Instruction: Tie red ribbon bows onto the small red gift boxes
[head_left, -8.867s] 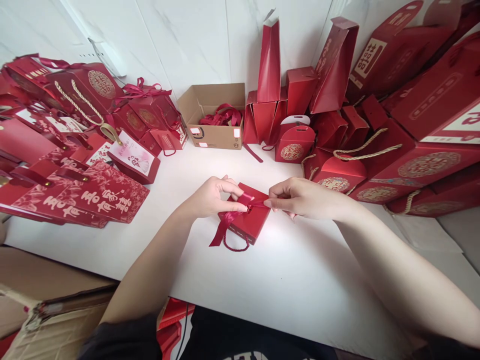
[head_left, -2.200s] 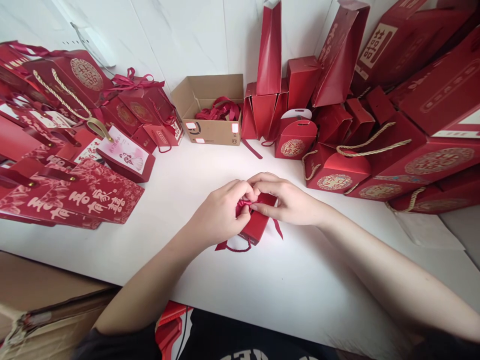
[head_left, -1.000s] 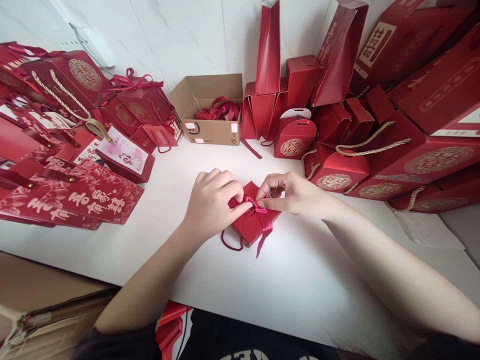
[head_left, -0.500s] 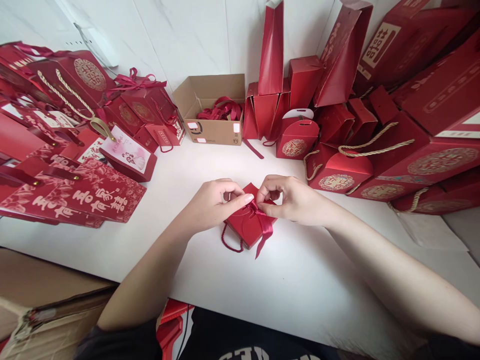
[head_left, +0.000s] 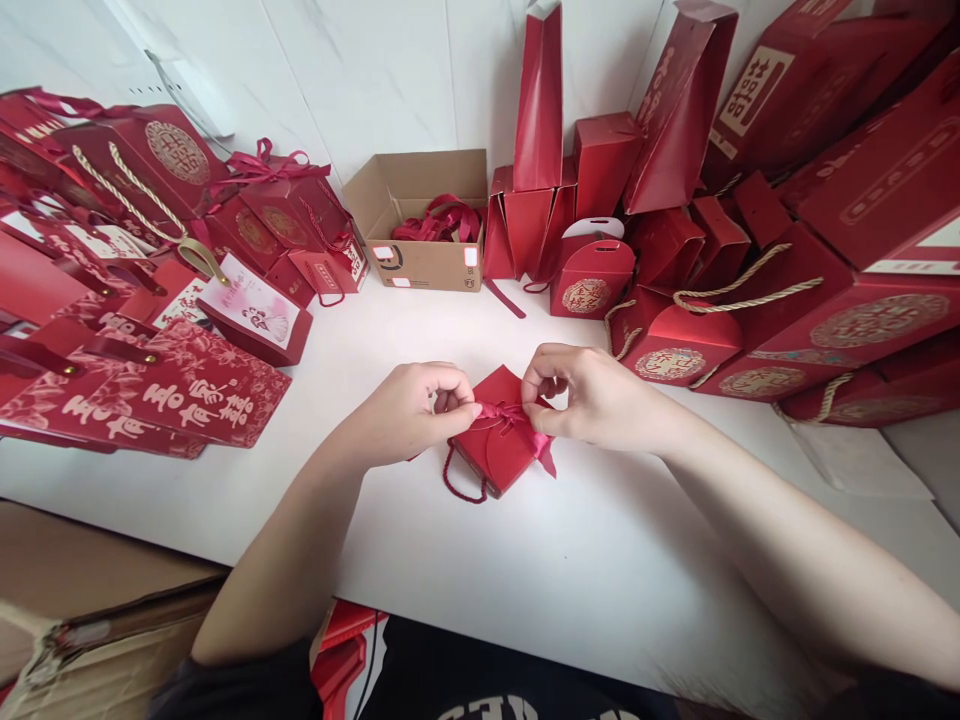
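Background: white wall panels with faint grey veining. Work surface: white tabletop.

Far left: flat, flower-patterned red gift bags with white characters, overlapping in a row. Behind these: gift box with gold rope handles, marked with a round gold emblem. In lower left corner: worn brown carton, below table edge. Next, to the right: gift box with pink picture panel; beyond it, dark red box topped with a ribbon bow.

Left hand: pinches satin ribbon between thumb and fingertips, left of the knot. Against wall: open cardboard box, contains loose red ribbon.

Center: red gift box. Lies on tabletop between both hands, one corner toward wall. Carries the knot on its upper face. At lower left side: dark red cord handle, looped out onto tabletop.

Right hand: pinches the same ribbon right of the knot, thumb against fingers.

Right: tall tapering red box; arch-topped box with gold emblem; large stacked gift boxes at far right.
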